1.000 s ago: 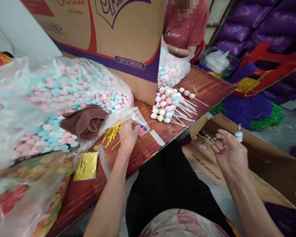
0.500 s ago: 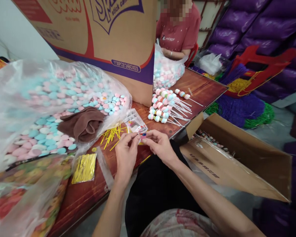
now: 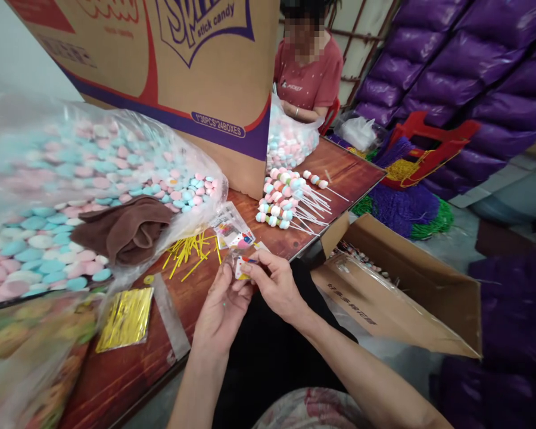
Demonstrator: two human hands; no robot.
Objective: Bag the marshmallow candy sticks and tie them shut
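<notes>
Just past the table's front edge, a small clear plastic bag with a coloured print [image 3: 240, 267] is held between both hands. My left hand [image 3: 218, 307] has the bag between thumb and fingers, palm turned up. My right hand [image 3: 280, 289] pinches its upper right side. Right behind the hands lie more printed plastic bags [image 3: 229, 226]. To their left is a loose heap of yellow twist ties [image 3: 188, 249]. Marshmallow sticks [image 3: 277, 205] are piled farther back, their white sticks pointing right.
Pink, blue and white marshmallows [image 3: 36, 255] spill from a large clear bag at left, under a brown cloth [image 3: 125, 231]. A twist-tie packet [image 3: 127, 319] lies nearer. A tall carton [image 3: 218, 77] stands behind; a co-worker [image 3: 310, 77] sits beyond. An open carton [image 3: 393, 304] is at right.
My left hand has turned palm up, and the printed bag shows more between my hands. The hands have come slightly lower, and the view has shifted right.
</notes>
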